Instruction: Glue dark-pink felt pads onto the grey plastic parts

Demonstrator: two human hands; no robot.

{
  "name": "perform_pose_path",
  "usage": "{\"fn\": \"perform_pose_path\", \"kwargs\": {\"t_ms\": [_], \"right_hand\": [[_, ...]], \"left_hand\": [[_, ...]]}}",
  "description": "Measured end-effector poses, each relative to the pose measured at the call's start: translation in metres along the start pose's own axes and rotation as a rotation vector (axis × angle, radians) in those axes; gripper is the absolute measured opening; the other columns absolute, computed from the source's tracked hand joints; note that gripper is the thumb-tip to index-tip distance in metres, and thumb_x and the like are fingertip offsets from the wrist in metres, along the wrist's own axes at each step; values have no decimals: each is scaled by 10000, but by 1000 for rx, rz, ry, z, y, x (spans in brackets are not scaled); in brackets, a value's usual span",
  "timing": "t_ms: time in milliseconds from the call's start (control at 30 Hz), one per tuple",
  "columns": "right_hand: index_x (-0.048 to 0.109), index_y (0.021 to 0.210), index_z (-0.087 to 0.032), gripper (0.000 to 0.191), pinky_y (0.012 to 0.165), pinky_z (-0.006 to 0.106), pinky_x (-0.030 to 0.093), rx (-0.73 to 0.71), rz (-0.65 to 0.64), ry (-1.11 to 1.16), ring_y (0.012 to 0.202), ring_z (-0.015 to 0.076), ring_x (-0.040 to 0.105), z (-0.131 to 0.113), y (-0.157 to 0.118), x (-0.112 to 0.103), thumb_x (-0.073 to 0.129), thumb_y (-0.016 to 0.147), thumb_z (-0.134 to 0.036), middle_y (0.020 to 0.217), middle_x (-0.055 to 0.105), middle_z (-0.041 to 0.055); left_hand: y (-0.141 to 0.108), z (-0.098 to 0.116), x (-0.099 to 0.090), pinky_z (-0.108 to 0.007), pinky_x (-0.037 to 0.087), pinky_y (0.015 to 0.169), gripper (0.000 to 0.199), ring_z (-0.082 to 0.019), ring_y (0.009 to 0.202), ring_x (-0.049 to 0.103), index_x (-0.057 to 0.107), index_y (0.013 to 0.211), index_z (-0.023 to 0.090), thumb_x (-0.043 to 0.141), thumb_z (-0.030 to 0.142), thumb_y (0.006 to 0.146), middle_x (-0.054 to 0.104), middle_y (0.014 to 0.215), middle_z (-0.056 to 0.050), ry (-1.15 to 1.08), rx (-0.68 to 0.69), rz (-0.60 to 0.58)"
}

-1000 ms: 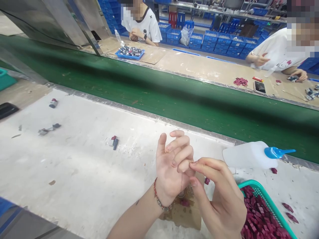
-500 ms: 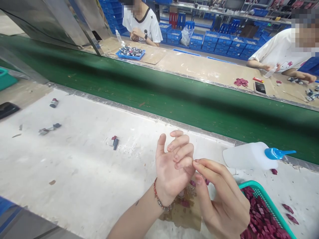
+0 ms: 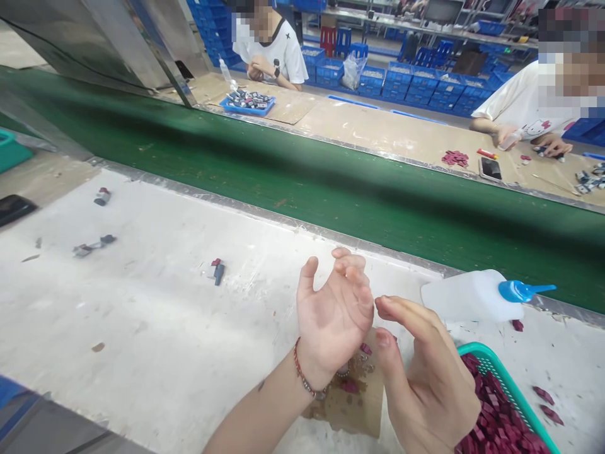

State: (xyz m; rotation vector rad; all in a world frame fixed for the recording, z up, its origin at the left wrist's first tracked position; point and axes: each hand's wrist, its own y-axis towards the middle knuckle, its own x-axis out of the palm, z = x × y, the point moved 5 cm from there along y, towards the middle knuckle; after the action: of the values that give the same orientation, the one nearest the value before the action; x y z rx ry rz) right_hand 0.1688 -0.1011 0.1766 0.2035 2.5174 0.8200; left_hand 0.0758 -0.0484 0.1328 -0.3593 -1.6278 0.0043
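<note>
My left hand [image 3: 334, 315] is held palm up over the white table, fingers curled loosely and apart, with nothing in it. Close to its right edge is my right hand [image 3: 425, 372], thumb and fingers apart and no object between them. Under the hands lies a stained piece of cardboard [image 3: 366, 410] with a few dark red pieces [image 3: 350, 386] on it. A green basket [image 3: 508, 391] of dark red pieces stands right of my right hand, partly hidden by it. Beyond it a white squeeze bottle [image 3: 467, 296] with a blue nozzle lies on its side.
A green conveyor belt [image 3: 265, 170] runs along the table's far edge. Small grey-and-red parts [image 3: 217, 272] are scattered at left. Across the belt, two people sit at a bench with a blue tray [image 3: 248, 108], a phone [image 3: 490, 169] and a red pile [image 3: 455, 157].
My right fingertips have moved off my left hand's edge, leaving a small gap. The left fingers have shifted slightly. Across the belt, the right-hand person's hand has moved inward onto small parts.
</note>
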Motion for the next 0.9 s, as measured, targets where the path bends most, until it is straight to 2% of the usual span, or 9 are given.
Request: {"fn": "perform_pose_path", "kwargs": {"t_ms": [100,200,433,567,700,900], "right_hand": [[654,1194,-241,369,779,367,609,57,8,12,932,218,696,4,-2,1,606,876,-58,1069,700,79],[685,1132,-260,325,737,354,613,35,29,-29,893,218,706,1,-2,0,626,876,-68,1020,718,65],[683,1056,-232,325,701,316,590,-89,42,-80,827,192,700,-9,0,-1,644,837,5,956,727,53],[671,1020,-220,300,714,322,575,-49,-23,-19,848,199,695,-7,3,0,624,831,8,934,715,56],[638,981,-228,248,728,321,565,0,-74,11,860,194,677,-8,6,-1,598,851,-21,926,691,53],[575,918,-250,146,675,299,540,64,-182,-54,826,192,646,-6,8,-1,553,912,-106,900,638,39]], "left_hand": [[-1,-2,-2,-163,509,557,255,-106,702,696,580,880,224,400,372,985,620,830,-2,92,-16,2],[-1,-4,-5,-161,473,513,256,-128,712,691,583,881,222,405,378,979,621,884,-28,148,-21,20],[1,-8,-3,-122,434,416,216,-102,596,610,555,836,203,453,356,950,549,789,-11,38,-57,-41],[1,-9,1,-120,437,391,185,-100,576,568,544,851,206,469,348,943,529,767,-2,-26,-94,-67],[1,-9,0,-107,379,337,178,-108,572,530,540,861,206,471,347,945,506,760,-9,-9,-109,-68],[3,-12,-2,-115,350,311,215,-125,586,529,539,843,191,453,364,939,494,761,-28,18,-155,-67]]}}
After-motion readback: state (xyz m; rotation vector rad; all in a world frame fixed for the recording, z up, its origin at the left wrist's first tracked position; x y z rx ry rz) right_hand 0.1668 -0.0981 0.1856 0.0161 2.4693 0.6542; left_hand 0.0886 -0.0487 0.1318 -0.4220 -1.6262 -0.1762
